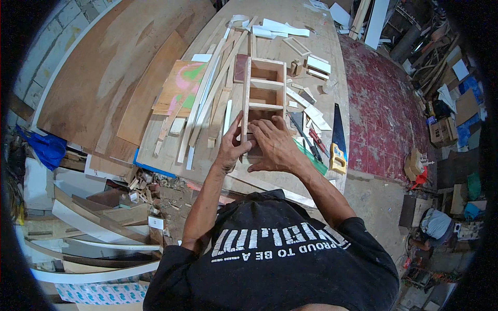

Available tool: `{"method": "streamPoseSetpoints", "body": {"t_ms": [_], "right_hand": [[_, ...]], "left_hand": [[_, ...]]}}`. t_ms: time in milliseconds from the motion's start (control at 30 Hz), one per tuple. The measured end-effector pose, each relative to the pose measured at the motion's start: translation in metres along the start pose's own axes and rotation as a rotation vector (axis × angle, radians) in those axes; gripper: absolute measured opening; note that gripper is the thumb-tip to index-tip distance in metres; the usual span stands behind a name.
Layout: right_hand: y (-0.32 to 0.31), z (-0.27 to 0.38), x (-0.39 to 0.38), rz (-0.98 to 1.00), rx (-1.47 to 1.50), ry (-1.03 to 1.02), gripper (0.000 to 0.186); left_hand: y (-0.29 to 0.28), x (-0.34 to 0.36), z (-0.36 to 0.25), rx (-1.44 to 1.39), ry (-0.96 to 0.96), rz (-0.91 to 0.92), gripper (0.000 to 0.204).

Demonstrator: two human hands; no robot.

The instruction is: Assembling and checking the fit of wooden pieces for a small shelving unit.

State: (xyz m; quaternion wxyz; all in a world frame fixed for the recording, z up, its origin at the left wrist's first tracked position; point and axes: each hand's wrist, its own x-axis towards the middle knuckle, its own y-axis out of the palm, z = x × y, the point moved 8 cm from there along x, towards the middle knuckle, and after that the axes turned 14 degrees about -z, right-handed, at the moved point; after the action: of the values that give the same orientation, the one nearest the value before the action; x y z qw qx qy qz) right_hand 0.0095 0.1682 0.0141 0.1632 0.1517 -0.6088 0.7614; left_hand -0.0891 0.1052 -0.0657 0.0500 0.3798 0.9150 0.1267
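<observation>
- The person leans over a long workbench (311, 46); both bare arms reach up from the lower edge toward a small wooden frame (265, 88) lying flat near the bench's middle.
- The frame is a narrow open box with two cross shelves; its long axis runs from 12 to 6 o'clock, and its near end is under the hands.
- The left hand (232, 146) grips the frame's left side rail at the near end: thumb up along the rail, fingers curled round it and pressed to the wood.
- The right hand (274, 145) lies palm down over the near end, at 3 o'clock from the left hand and just beside it; its fingers are spread flat and point toward 10 o'clock. I cannot tell if anything is pinched under it.
- At 9 o'clock from the frame, a bundle of thin slats (210, 90) leans across the bench, beside a board (179, 85) smeared with pink and green paint.
- At 3 o'clock from the hands lies a handsaw (338, 137) with a yellow handle, blade pointing to 12; red-handled pliers (318, 142) lie between it and the right hand.
- White offcuts (282, 28) lie scattered at 12 o'clock, at the bench's far end.
- Large plywood sheets (104, 72) lean at 10 o'clock, off the bench.
</observation>
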Motion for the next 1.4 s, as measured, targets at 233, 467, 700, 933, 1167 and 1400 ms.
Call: {"method": "streamPoseSetpoints", "body": {"t_ms": [233, 467, 700, 933, 1167, 1400], "right_hand": [[0.0, -0.003, 0.002, 0.005, 0.064, 0.022, 0.09], [0.0, -0.003, 0.004, 0.043, 0.048, 0.044, 0.093], [-0.002, -0.008, 0.004, 0.002, -0.017, 0.006, 0.099], [0.001, -0.01, 0.006, -0.046, -0.054, -0.003, 0.102], [-0.025, -0.007, -0.001, -0.008, -0.15, 0.027, 0.102], [-0.038, 0.004, 0.004, -0.041, -0.123, 0.026, 0.089]], "left_hand": [[0.005, -0.002, -0.003, -0.014, -0.003, 0.014, 0.094], [0.004, -0.001, -0.004, -0.008, 0.005, 0.009, 0.096], [0.015, -0.002, -0.007, -0.075, -0.023, 0.041, 0.092], [0.013, 0.0, -0.011, -0.146, 0.029, -0.018, 0.094], [0.011, -0.003, -0.025, -0.09, 0.107, 0.007, 0.095], [0.013, -0.008, -0.043, -0.104, 0.177, 0.058, 0.102]]}}
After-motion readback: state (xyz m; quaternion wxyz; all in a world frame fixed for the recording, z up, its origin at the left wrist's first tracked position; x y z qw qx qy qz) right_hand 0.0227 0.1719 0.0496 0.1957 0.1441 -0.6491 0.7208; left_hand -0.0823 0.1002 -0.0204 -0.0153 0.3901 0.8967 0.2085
